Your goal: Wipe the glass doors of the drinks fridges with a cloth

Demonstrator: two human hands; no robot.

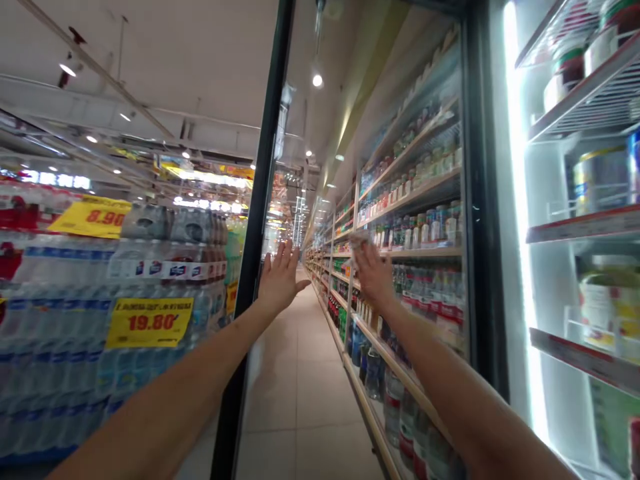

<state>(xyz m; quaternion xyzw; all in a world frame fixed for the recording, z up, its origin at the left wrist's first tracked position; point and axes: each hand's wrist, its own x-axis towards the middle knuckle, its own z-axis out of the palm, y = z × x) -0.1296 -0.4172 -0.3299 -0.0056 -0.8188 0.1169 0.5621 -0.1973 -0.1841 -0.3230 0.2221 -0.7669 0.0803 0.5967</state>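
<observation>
A tall glass cooler door (pixel 267 153) with a black frame stands swung out in front of me. My left hand (pixel 281 283) lies flat with fingers spread, at the glass beside the door's left frame bar. Farther right, my right hand (pixel 374 277) is pressed toward the pane with a pale, crumpled cloth (pixel 357 240) under its fingers. That hand is slightly blurred, and the cloth shows only past the fingertips. Both forearms reach up from the bottom corners.
The lit cooler's shelves (pixel 585 223) hold jars and cans on the right. Stacked packs of bottled water (pixel 55 320) with yellow price signs (pixel 150 323) stand left. Long shelves of bottles (pixel 420 227) and a tiled floor (pixel 300 373) appear in the glass.
</observation>
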